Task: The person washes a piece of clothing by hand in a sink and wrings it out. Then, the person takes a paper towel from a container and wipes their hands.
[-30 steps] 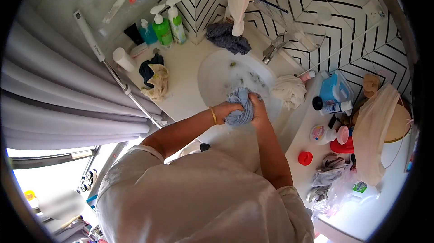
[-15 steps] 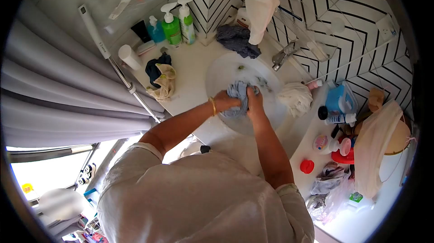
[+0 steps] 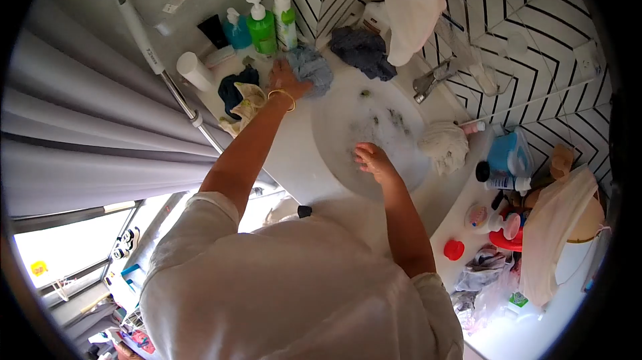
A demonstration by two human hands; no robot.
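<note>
My left hand [image 3: 289, 80] is at the back left of the counter, its thumb and fingers round the near side of a crumpled blue-grey cloth [image 3: 313, 71]. Above the near part of the white sink basin [image 3: 334, 159], my right hand [image 3: 374, 161] is empty, with its fingers loosely bent and a little apart. Dark specks and a small green bit lie in the basin. Beside my left hand are a dark blue cloth [image 3: 231, 96] and a cream cloth [image 3: 246, 109]. A dark grey cloth [image 3: 364, 51] is behind the basin, and a white cloth [image 3: 445, 147] to its right.
Green pump bottles [image 3: 262, 31] and a blue bottle [image 3: 237, 29] stand behind my left hand. The faucet [image 3: 431, 82] is at the basin's back right. A pale cloth [image 3: 414, 5] hangs above. On the right are a blue container [image 3: 508, 152] and a red lid [image 3: 453, 249].
My left hand has moved with the blue-grey cloth from over the basin to the counter at the back left. My right hand has let go of the cloth and stays over the basin.
</note>
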